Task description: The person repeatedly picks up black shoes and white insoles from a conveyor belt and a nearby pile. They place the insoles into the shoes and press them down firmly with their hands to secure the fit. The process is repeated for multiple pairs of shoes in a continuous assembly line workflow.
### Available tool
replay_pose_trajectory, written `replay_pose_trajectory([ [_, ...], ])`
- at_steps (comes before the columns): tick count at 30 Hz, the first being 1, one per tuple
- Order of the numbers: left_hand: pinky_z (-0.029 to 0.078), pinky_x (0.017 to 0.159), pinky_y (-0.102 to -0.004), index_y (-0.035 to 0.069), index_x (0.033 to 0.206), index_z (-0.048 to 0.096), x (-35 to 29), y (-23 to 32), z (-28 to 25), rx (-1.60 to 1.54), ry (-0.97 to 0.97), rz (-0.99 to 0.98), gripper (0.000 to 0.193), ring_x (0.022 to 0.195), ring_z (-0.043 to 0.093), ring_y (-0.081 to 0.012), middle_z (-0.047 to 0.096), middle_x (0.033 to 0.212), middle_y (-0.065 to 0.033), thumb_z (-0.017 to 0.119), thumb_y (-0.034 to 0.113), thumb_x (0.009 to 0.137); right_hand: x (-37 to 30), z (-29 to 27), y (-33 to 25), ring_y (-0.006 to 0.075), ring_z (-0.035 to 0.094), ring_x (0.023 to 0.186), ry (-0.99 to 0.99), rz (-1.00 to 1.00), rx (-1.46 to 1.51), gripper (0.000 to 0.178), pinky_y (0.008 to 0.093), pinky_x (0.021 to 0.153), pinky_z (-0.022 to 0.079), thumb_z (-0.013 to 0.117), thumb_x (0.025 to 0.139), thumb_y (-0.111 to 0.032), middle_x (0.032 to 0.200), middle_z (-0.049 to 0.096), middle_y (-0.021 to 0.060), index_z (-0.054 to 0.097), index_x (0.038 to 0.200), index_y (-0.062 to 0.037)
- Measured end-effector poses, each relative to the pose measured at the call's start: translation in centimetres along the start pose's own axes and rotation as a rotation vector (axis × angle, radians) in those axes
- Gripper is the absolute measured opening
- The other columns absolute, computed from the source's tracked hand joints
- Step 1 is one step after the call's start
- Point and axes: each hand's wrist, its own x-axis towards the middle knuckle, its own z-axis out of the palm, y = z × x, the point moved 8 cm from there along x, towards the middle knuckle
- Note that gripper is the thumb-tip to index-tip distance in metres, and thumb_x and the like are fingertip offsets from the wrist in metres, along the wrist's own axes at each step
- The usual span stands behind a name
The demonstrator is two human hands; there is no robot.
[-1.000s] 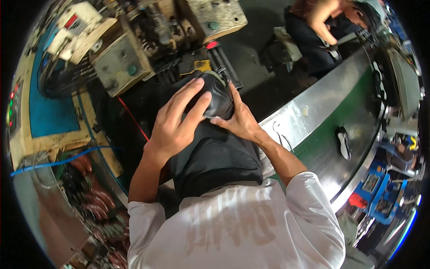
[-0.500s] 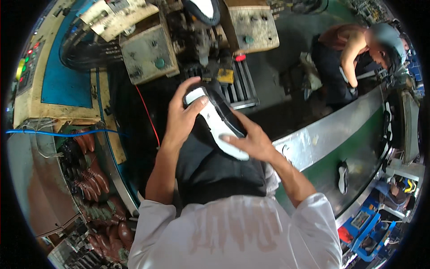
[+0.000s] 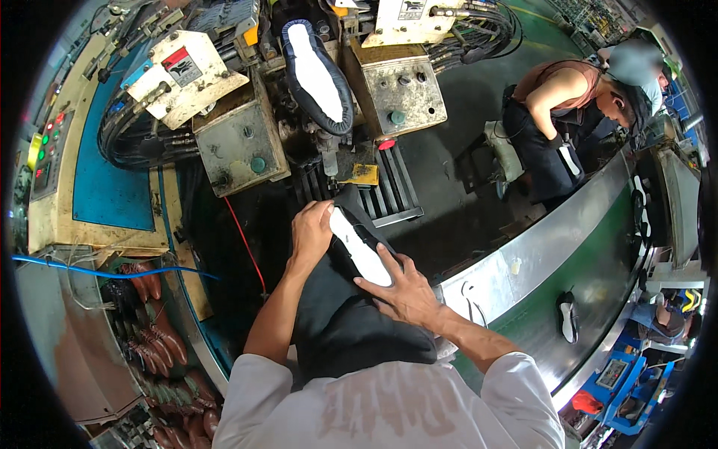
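A black shoe upper [image 3: 362, 249] with a white sole-shaped insole lies slanted over my lap, its white underside facing up. My left hand [image 3: 311, 238] grips its far end, thumb by the white edge and fingers curled round the side. At the near end, my right hand [image 3: 406, 293] holds the toe part, thumb and fingers spread across the white insole and the black side. Ahead, a second black shoe upper [image 3: 317, 78] with a white bottom sits in a machine, bottom up, touched by neither hand.
Two control boxes [image 3: 397, 96] with green buttons flank the machine. On the right runs a metal-edged conveyor [image 3: 516, 262] with a shoe [image 3: 568, 317] on it. A co-worker [image 3: 557, 90] sits beyond. Brown shoe forms [image 3: 161, 337] fill a rack at left.
My view has tilted up, bringing more of the machine and the upper in it into sight. The right hand's fingers have spread over the toe part; both hands still hold the shoe upper.
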Motion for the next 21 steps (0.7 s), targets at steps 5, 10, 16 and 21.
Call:
replay_pose_trajectory([
  [5,0.057,0.082,-0.0402,-0.002,0.123,0.074,0.9,-1.8,1.4,-0.036,-0.124,-0.046,0.026,0.095,0.075,-0.0354,0.076,0.109,-0.0211,0.065,0.013,0.104,0.6,-0.8,0.9,0.0549,0.049,0.131,0.013,-0.005,0.091,0.067,0.0571,0.105,0.056,0.084,0.084,-0.03,0.171,0.023,0.0282,0.063,0.148,-0.0394],
  [10,0.052,0.106,-0.0402,-0.002,0.142,0.064,7.7,-6.3,-0.8,-0.477,-0.011,-0.222,0.046,0.125,0.068,-0.0278,0.071,0.136,-0.015,0.065,0.03,0.108,-0.1,-5.2,3.0,0.0525,0.054,0.13,0.226,0.147,0.266,0.059,0.0543,0.108,0.053,0.084,0.087,-0.03,0.167,0.029,0.0358,0.071,0.144,-0.0276],
  [16,0.054,0.106,-0.0446,0.005,0.146,0.057,24.6,0.6,-5.2,-1.341,-0.092,-0.445,0.057,0.123,0.066,-0.0245,0.069,0.133,-0.0137,0.073,0.038,0.102,3.8,-14.9,5.2,0.0505,0.053,0.136,0.478,0.213,0.068,0.059,0.057,0.108,0.051,0.085,0.082,-0.022,0.166,0.027,0.0378,0.073,0.14,-0.0185],
  [21,0.061,0.091,-0.0428,0.004,0.139,0.057,24.0,2.4,-7.8,-1.325,-0.14,-0.447,0.052,0.107,0.07,-0.0245,0.069,0.122,-0.0127,0.077,0.027,0.097,14.0,-21.5,4.0,0.0532,0.055,0.131,0.567,0.016,-0.068,0.069,0.0545,0.109,0.051,0.084,0.083,-0.023,0.165,0.03,0.0381,0.065,0.149,-0.0257],
])
